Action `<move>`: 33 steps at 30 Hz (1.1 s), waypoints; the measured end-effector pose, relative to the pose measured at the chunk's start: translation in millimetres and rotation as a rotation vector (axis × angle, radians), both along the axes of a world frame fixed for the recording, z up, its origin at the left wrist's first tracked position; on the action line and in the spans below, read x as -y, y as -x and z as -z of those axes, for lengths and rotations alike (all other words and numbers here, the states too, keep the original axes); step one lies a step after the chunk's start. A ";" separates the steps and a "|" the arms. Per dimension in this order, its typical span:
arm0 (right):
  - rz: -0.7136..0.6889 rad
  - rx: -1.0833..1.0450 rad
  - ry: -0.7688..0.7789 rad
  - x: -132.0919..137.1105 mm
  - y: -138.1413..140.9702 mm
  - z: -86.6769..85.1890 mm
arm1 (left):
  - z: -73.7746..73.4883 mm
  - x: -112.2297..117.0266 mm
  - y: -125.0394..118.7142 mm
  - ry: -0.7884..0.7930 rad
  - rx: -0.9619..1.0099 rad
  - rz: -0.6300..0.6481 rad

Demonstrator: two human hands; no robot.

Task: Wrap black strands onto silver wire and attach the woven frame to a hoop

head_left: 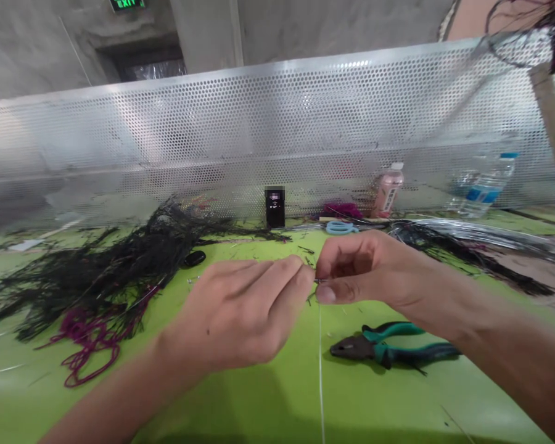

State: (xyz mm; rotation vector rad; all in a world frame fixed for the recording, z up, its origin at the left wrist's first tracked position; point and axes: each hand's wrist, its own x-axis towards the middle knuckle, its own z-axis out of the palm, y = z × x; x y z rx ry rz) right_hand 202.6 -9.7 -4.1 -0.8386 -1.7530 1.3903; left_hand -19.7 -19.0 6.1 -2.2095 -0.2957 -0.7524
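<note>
My left hand (254, 308) is closed with its back to me, fingers curled and the tips pressed together. My right hand (356, 268) faces it, thumb and fingers pinched. A short bit of thin wire (320, 281) shows between the two sets of fingertips; the rest of it is hidden in the hands. Both hands are raised over the green table (268, 401). Below my right hand lie pliers (379, 350) with teal and black handles, jaws pointing left. A thin pale line runs down the table below the fingertips.
Black stringy fibres (106, 265) and a purple cord (86, 351) spread on the left. Toward the back are a black device (275, 208), blue-handled scissors (342, 228), a pink bottle (388, 192) and a water bottle (488, 188). Silvery wires (490, 233) lie right. A perforated metal panel (240, 123) stands behind.
</note>
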 end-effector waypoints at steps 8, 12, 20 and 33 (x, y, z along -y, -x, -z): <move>0.028 0.031 -0.006 -1.9 -5.6 0.7 | -1.0 -6.3 5.9 0.067 0.008 0.000; 0.076 0.062 0.007 -4.5 -3.7 6.7 | 3.7 -6.3 4.1 0.080 -0.001 -0.037; 0.242 0.157 -0.360 12.4 5.9 5.5 | 2.8 -4.8 9.1 0.287 -0.045 -0.087; 0.426 0.535 -1.608 12.3 -0.4 10.6 | -4.3 7.8 13.7 0.427 -0.016 -0.072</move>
